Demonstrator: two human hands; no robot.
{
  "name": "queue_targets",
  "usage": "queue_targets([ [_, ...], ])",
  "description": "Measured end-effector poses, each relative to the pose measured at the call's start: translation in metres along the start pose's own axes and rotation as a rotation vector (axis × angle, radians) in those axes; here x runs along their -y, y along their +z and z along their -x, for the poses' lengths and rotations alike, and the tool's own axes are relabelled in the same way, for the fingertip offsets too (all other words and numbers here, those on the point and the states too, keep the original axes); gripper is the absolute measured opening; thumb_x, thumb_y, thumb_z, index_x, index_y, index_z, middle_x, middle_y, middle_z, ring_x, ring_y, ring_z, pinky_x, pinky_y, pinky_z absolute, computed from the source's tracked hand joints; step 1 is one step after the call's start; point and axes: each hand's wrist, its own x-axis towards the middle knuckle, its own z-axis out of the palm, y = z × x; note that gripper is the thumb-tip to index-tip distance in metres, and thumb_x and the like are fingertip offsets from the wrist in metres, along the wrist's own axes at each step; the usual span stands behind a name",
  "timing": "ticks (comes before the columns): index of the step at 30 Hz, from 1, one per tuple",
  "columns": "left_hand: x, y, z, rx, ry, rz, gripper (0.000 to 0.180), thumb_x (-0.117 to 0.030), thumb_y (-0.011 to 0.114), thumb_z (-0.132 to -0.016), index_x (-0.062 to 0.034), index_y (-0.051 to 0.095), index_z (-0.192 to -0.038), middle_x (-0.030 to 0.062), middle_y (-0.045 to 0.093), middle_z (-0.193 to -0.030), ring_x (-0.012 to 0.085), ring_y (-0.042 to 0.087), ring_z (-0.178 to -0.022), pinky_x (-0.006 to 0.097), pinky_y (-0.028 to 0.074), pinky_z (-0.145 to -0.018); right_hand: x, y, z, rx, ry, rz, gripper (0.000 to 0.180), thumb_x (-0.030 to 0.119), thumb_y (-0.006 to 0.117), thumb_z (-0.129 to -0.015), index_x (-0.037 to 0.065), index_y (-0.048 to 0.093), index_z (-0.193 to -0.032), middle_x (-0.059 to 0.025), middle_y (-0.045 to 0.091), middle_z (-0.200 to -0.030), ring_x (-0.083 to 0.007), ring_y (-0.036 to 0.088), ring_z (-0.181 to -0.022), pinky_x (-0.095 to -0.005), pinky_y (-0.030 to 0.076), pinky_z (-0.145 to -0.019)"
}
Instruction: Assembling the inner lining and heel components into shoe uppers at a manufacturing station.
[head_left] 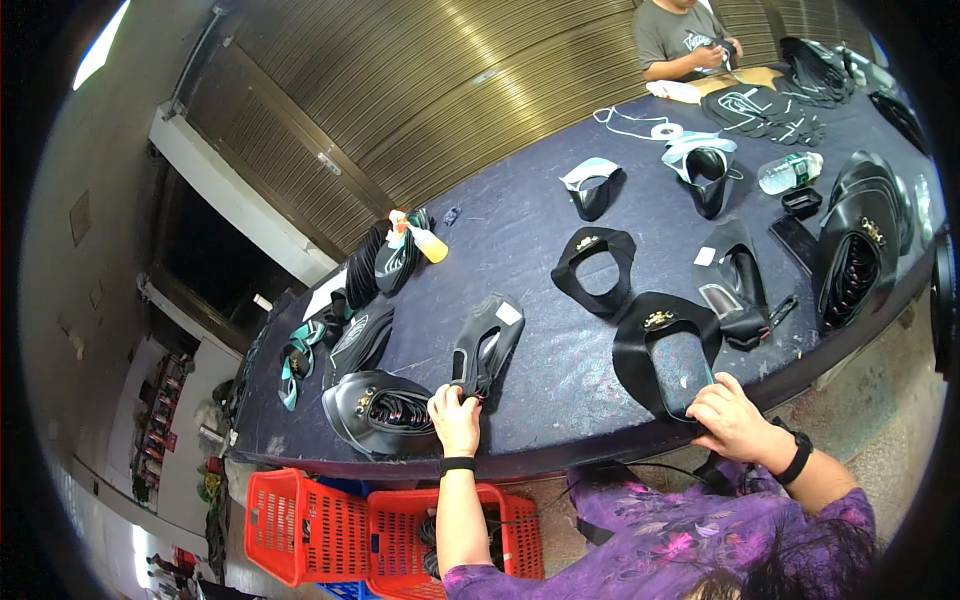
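My left hand [455, 418] is closed on the near end of a dark grey shoe upper [487, 345] with a small white label, lying on the dark-covered table [540, 420]. My right hand [733, 415] pinches the near right end of a black shoe upper [640, 350] bearing a gold ornament; its fingertips are partly hidden. Beyond that piece lies a similar black upper [574, 268] with gold trim. Another grey upper [730, 275] with a white label rests to the right. Just left of my left hand sits a stack of black uppers [350, 415].
Stacked black uppers [865, 235] stand at the right edge, near a phone [793, 243] and a plastic bottle [790, 173]. A bottle of yellow liquid [430, 245] is at the far left. Red baskets [330, 540] stand below the table's front edge. Another person [680, 45] handles a dark piece at the far side.
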Motion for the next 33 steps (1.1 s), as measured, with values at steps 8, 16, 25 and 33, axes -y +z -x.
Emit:
queue_targets([
  [8, 0.040, -0.030, -0.056, -0.030, -0.267, 0.964, 0.009, -0.009, 0.060, -0.071, -0.0060, 0.051, -0.072, 0.0092, 0.050, -0.098, 0.0227, 0.043, -0.097, 0.033, 0.030, -0.089, -0.016, -0.030, -0.011, 0.022, -0.075, -0.217, 0.040, 0.022, 0.076, -0.053, 0.006, 0.054, -0.082, -0.0046, 0.051, -0.072, -0.0247, 0.050, -0.074, -0.0421, 0.031, -0.089],
  [16, -0.046, -0.052, -0.107, -0.142, 0.088, 0.795, 0.010, -0.010, 0.057, -0.073, -0.0014, 0.054, -0.076, 0.0095, 0.051, -0.079, 0.0228, 0.047, -0.074, 0.033, 0.039, -0.067, -0.024, -0.063, -0.018, -0.161, 0.196, -0.618, 0.044, 0.017, 0.076, -0.057, 0.000, 0.054, -0.090, -0.0081, 0.054, -0.086, -0.0189, 0.052, -0.081, -0.0301, 0.041, -0.072],
  [25, -0.201, -0.048, -0.060, 0.144, 0.495, 0.997, 0.010, -0.005, 0.054, -0.074, -0.0004, 0.055, -0.083, 0.0158, 0.058, -0.095, 0.0298, 0.056, -0.081, 0.035, 0.045, -0.070, -0.013, -0.095, -0.024, -0.506, 0.359, -1.336, 0.045, 0.002, 0.069, -0.065, 0.001, 0.046, -0.104, -0.0032, 0.055, -0.096, -0.0108, 0.052, -0.088, -0.0238, 0.041, -0.078],
  [33, -0.236, -0.033, -0.002, 0.262, 0.598, 0.877, 0.013, -0.012, 0.059, -0.071, -0.0050, 0.057, -0.081, 0.0123, 0.053, -0.101, 0.0275, 0.051, -0.091, 0.039, 0.036, -0.080, 0.003, -0.091, -0.027, -0.083, -0.258, -0.317, 0.035, 0.024, 0.073, -0.059, 0.006, 0.051, -0.080, -0.0065, 0.049, -0.075, -0.0248, 0.049, -0.076, -0.0391, 0.037, -0.076],
])
